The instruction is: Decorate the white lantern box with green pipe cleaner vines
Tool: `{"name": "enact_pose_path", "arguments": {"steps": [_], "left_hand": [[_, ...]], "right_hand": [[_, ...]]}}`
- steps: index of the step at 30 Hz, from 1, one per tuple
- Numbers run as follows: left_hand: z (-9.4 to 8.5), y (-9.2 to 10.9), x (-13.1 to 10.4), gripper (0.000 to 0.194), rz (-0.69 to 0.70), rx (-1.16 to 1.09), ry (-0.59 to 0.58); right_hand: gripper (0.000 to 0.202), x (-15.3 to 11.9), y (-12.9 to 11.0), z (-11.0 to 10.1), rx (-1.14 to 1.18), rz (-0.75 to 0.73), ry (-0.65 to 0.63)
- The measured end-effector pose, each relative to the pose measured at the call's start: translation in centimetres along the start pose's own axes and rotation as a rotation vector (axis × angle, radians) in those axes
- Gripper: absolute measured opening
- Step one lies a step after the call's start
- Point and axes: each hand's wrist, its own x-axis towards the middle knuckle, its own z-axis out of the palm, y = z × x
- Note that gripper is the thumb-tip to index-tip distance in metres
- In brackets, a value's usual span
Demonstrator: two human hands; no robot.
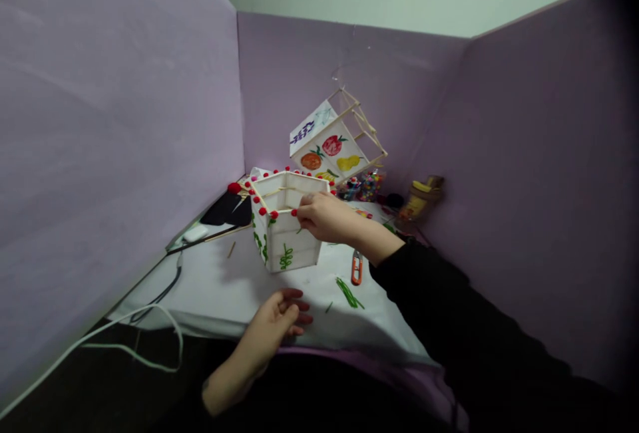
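Note:
A white panelled lantern-like box [294,247] with an open top stands on the table. Red pom-poms [263,211] line its rim, and green leaf sprigs [286,257] decorate its sides. At the front right panel, just under the rim, my right hand [327,219] is closed in a pinch. A small green bit shows below its fingertips, but whatever is between them is hidden. My left hand [279,320] is held palm inward near the table's front edge, fingers apart and holding nothing. Loose green strips [349,293] and orange-handled snips [356,268] lie to the right.
Behind the box, a tilted stick-framed lantern with painted fruit [332,145] hangs by a string. Bags of coloured pom-poms [370,185] and a yellow container [419,199] are at the back right. Black sheets [224,208] lie left. Purple partitions [349,74] surround the table; a white cable [164,310] hangs front left.

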Motion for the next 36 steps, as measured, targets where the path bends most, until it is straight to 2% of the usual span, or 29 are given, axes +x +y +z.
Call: {"name": "enact_pose_path", "arguments": {"steps": [3, 6, 10, 15, 19, 21, 24, 26, 27, 28, 31, 33, 36], "left_hand": [[0.5, -0.5, 0.1, 0.041, -0.112, -0.307, 0.017], [0.7, -0.3, 0.5, 0.042, -0.055, -0.411, 0.113], [1.0, 0.3, 0.7, 0.033, 0.130, -0.319, 0.217], [1.3, 0.4, 1.0, 0.028, 0.247, -0.270, 0.252], [1.5, 1.1, 1.6, 0.027, 0.305, -0.241, 0.291], [1.5, 1.5, 1.7, 0.027, 0.315, -0.236, 0.308], [1.5, 1.9, 1.8, 0.026, 0.314, -0.209, 0.322], [1.4, 1.8, 1.8, 0.024, 0.313, -0.183, 0.311], [1.4, 1.7, 1.9, 0.024, 0.312, -0.179, 0.298], [1.4, 1.6, 1.9, 0.024, 0.313, -0.183, 0.283], [1.7, 1.4, 2.0, 0.025, 0.326, -0.219, 0.244], [2.0, 1.5, 1.9, 0.026, 0.327, -0.254, 0.245], [2.4, 1.5, 1.8, 0.026, 0.321, -0.318, 0.270]], "right_hand": [[0.016, 0.8, 1.0, -0.6, 0.080, -0.017, 0.036], [0.014, 0.8, 1.6, -2.6, 0.114, -0.029, 0.101], [0.012, 0.3, 1.7, -5.0, 0.154, -0.016, 0.098], [0.011, 0.0, 2.2, -5.7, 0.218, -0.009, 0.102], [0.009, -0.9, 2.5, -6.6, 0.234, -0.049, 0.223], [0.008, -1.5, 1.7, -7.4, 0.236, -0.052, 0.269], [0.012, -2.2, -1.0, -7.9, 0.246, -0.091, 0.213], [0.015, -2.7, -3.2, -7.3, 0.222, -0.094, 0.199], [0.015, -3.0, -4.3, -6.7, 0.205, -0.064, 0.234], [0.015, -3.4, -5.3, -5.9, 0.199, -0.010, 0.306], [0.011, -5.1, -7.3, -2.8, 0.242, 0.227, 0.630], [0.010, -6.3, -7.8, -0.5, 0.392, 0.385, 0.705], [0.012, -7.4, -7.8, 2.1, 0.794, 0.602, 0.765]]}}
